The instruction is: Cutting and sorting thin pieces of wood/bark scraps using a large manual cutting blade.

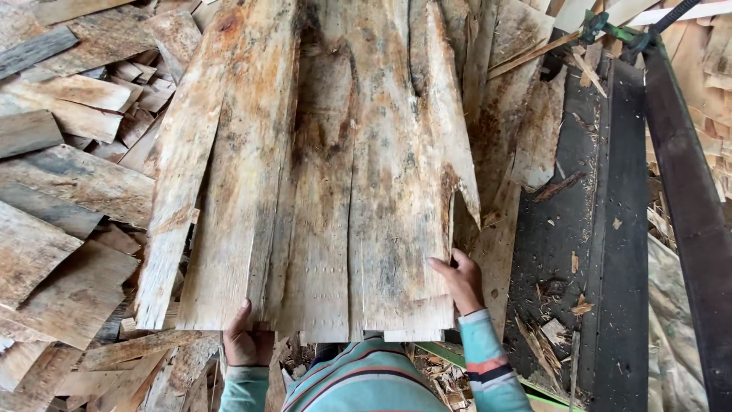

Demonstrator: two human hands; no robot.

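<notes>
A large, thin sheet of rough wood veneer (335, 191), pale with dark stains, splits and a torn right edge, stretches away from me across the middle of the view. My left hand (248, 339) grips its near edge on the left, thumb on top. At the near right corner my right hand (460, 281) holds the edge, fingers curled over the sheet. Both arms wear striped teal sleeves.
Loose veneer sheets (69, 206) lie piled at the left and under the held sheet. A dark metal machine bed (610, 229) littered with wood chips runs along the right, with a black bar (686, 198) beside it. More veneer scraps (709, 69) are stacked at the far right.
</notes>
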